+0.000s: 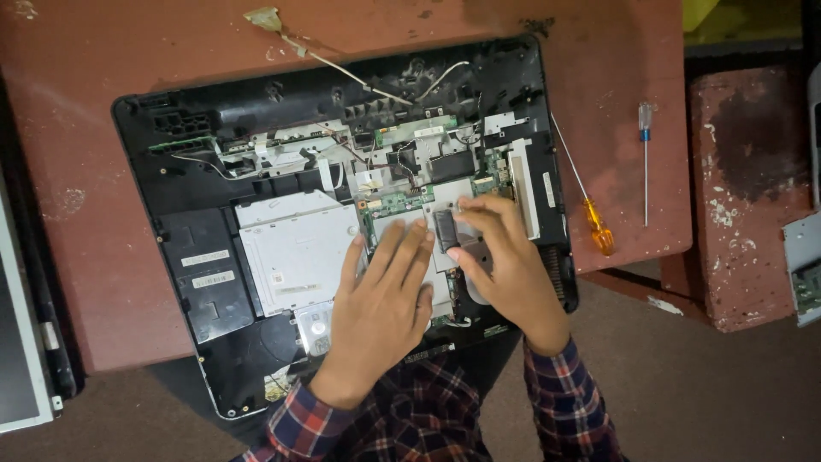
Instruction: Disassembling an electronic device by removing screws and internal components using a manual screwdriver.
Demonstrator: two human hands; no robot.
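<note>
An opened laptop base (342, 222) lies bottom-up on a worn red counter (85, 128), its cover off and the green circuit board (398, 204), silver drive caddy (295, 248) and loose wires exposed. Both hands work over the lower right part of the board. The left hand (380, 308) lies flat with fingers spread and together pointing up, pressing on the silver plate beside the board and holding nothing. The right hand (505, 265) is curled, thumb and fingertips (466, 205) pinched narrowly around a small dark rectangular part (445, 231) seated on the board; whether it is gripped or only touched I cannot tell. To do this well, the flat hand should steady the chassis while the pinching fingers pull or press the part straight and evenly, without twisting and without snagging the thin white wires (428, 85) near the top edge. 2 pale rectangular labels (208, 267) sit one above the other on the black panel at the left of the base, and a small white sticker lies on the drive caddy. An orange-handled screwdriver (590, 214) rests on the counter just right of the laptop, and a thinner one with a clear and blue handle (646, 154) lies farther right. A screen panel's edge (21, 342) shows at far left.
</note>
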